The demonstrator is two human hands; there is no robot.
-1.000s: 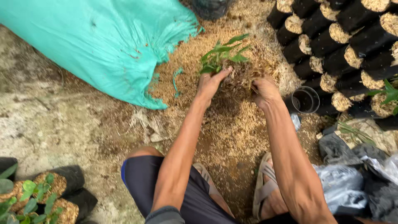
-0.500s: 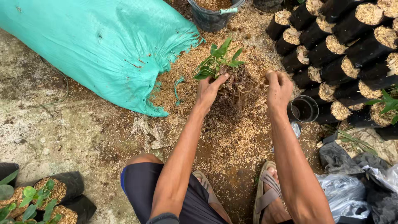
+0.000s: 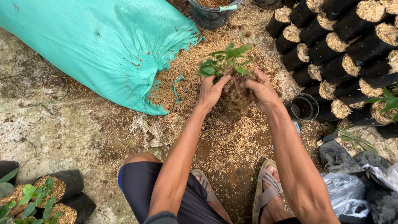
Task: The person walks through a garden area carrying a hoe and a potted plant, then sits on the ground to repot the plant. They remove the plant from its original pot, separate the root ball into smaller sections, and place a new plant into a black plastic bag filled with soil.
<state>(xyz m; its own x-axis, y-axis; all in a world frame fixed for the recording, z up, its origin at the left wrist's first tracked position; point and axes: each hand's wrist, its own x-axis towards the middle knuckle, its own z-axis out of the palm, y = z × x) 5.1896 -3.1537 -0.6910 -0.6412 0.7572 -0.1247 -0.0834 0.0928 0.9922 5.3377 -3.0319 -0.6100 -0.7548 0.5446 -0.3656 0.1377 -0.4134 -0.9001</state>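
Both hands, left hand (image 3: 211,92) and right hand (image 3: 260,90), have fingers closed around the seedling (image 3: 226,62), held above the husk-covered ground (image 3: 232,137); its root clump (image 3: 235,96) is partly hidden between the palms.

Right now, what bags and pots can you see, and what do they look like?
Big sack: top left on the ground, teal, bulging, torn open at its end.
Filled grow bags: top right, rows of black tubes topped with tan husk.
Empty pot: beside the right hand, black, round, open.
Bucket: top centre, dark.
Plastic bags: bottom right, clear and black, crumpled.
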